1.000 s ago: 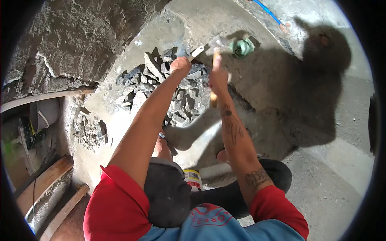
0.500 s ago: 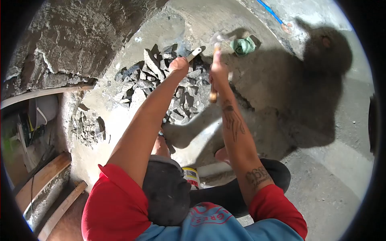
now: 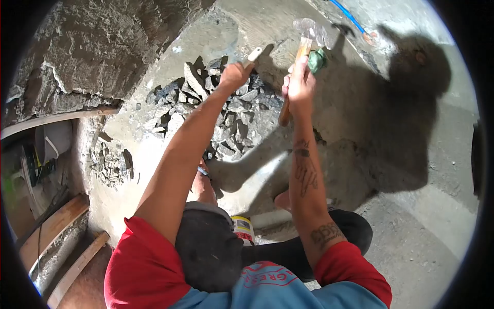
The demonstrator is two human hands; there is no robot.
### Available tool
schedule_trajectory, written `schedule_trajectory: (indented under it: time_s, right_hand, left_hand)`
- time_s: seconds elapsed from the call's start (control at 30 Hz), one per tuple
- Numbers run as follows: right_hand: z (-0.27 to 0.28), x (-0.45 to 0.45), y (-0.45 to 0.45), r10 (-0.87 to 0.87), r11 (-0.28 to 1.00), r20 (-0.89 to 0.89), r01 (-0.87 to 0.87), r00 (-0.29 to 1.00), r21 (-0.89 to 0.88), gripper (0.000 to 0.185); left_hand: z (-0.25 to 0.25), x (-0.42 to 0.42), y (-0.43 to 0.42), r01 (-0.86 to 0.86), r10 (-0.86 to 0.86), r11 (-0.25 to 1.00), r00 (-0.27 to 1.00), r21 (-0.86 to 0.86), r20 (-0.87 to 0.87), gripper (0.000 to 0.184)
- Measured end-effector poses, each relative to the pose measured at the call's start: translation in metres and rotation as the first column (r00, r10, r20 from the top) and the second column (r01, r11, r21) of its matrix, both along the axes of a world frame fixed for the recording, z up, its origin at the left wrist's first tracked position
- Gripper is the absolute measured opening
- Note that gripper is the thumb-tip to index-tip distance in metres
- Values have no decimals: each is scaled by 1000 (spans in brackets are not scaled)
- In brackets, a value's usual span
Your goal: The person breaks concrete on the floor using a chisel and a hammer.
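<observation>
My left hand [image 3: 234, 75] is closed round a tool with a pale, flat handle [image 3: 253, 54], whose light end sticks out up and to the right; its other end is hidden. Under and beside that hand lies a heap of broken grey stones [image 3: 237, 119]. My right hand [image 3: 300, 85] grips the wooden handle of a hammer [image 3: 304, 47], the grey metal head at the top and the handle's butt showing below my palm. Just behind the hammer handle, a crumpled green item [image 3: 317, 61] is partly covered.
Rough rock wall [image 3: 103, 46] fills the upper left. Smaller rubble [image 3: 110, 166] lies left. A blue tube [image 3: 347, 15] meets the floor at upper right. A labelled container [image 3: 243, 230] stands by my legs. Wooden boards [image 3: 56, 226] and a grey bucket [image 3: 55, 140] are at left.
My right hand and the hammer have moved right and slightly up, away from the tool in my left hand. My left hand has shifted slightly right and up. The hammer now overlaps the green item.
</observation>
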State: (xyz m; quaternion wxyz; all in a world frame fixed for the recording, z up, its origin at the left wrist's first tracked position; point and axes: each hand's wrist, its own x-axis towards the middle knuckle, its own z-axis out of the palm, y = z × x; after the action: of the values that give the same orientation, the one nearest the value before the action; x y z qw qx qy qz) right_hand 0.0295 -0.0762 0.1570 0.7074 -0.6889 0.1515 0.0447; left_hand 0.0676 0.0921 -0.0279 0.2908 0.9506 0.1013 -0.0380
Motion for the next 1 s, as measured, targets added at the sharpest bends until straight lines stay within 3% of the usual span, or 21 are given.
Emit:
schedule_trajectory:
  time_s: [0.07,0.1,0.23,0.27,0.33,0.37,0.4,0.47,0.5,0.6,0.63,0.67,0.7,0.73,0.77,0.8,0.83,0.87,0.93,1.0]
  right_hand:
    - [-9,-3,3,4,999,56,-6,998,37,50]
    - [-19,-4,5,28,996,149,-39,988,74,50]
    - [-67,-2,16,15,985,109,-34,994,171,44]
    - [-111,2,12,37,985,214,0,976,-170,47]
    - [-119,-3,25,95,879,-61,-113,994,-463,51]
    - [-119,5,22,138,832,-88,-164,987,-530,54]
    - [-98,14,22,101,839,-185,-184,978,-513,57]
    - [-82,23,15,140,971,-79,-153,987,-183,58]
    - [-44,22,23,61,998,-140,-63,988,-9,56]
    - [-1,17,27,-109,985,219,75,970,159,56]
    - [-5,14,35,-236,962,257,188,937,196,58]
    - [-28,12,35,-240,961,256,192,936,199,58]
    - [-71,8,32,-137,981,365,178,921,-81,59]
    - [-101,5,29,-6,918,439,179,899,-355,62]
    - [-110,4,24,47,937,16,-38,999,-348,68]
    - [-114,7,18,119,939,-403,-235,908,-252,74]
    - [-96,19,22,56,851,-375,-240,926,-467,81]
    - [-77,20,17,55,922,-341,-179,939,-344,65]
    - [-39,31,19,-50,979,-199,9,979,-203,63]
    - [-1,37,18,-51,972,202,95,978,-214,58]
  left_hand:
    - [-9,-13,-7,-66,65,997,997,-46,-37,64]
    - [-5,-17,-9,-64,65,998,994,10,-84,62]
    - [9,-22,-21,-101,103,995,983,15,-153,59]
    - [10,-21,-21,-108,109,994,982,17,-152,59]
    - [16,-20,-21,-129,125,992,972,-7,-197,58]
    - [19,-18,-18,-139,130,990,964,-24,-230,58]
    - [25,-16,-16,-144,135,989,964,-25,-230,58]
    - [31,-18,-15,-139,118,989,952,-54,-283,58]
    - [18,-17,-14,-117,104,992,970,-47,-220,58]
    - [20,-17,-16,-146,130,988,960,-48,-249,58]
    - [20,-16,-17,-153,138,987,958,-41,-252,58]
    - [21,-16,-16,-149,135,988,958,-38,-252,58]
    - [22,-15,-17,-147,133,988,960,-39,-246,57]
    - [23,-14,-17,-146,133,988,962,-41,-238,56]
    - [19,-16,-17,-146,133,988,964,-41,-232,56]
    - [14,-17,-16,-134,122,990,964,-34,-236,53]
    - [15,-14,-15,-120,110,992,965,-30,-237,50]
    - [15,-11,-17,-120,109,992,967,-34,-232,50]
    - [18,-14,-19,-125,127,992,963,25,-239,49]
    - [20,-15,-22,-128,128,992,958,18,-258,50]
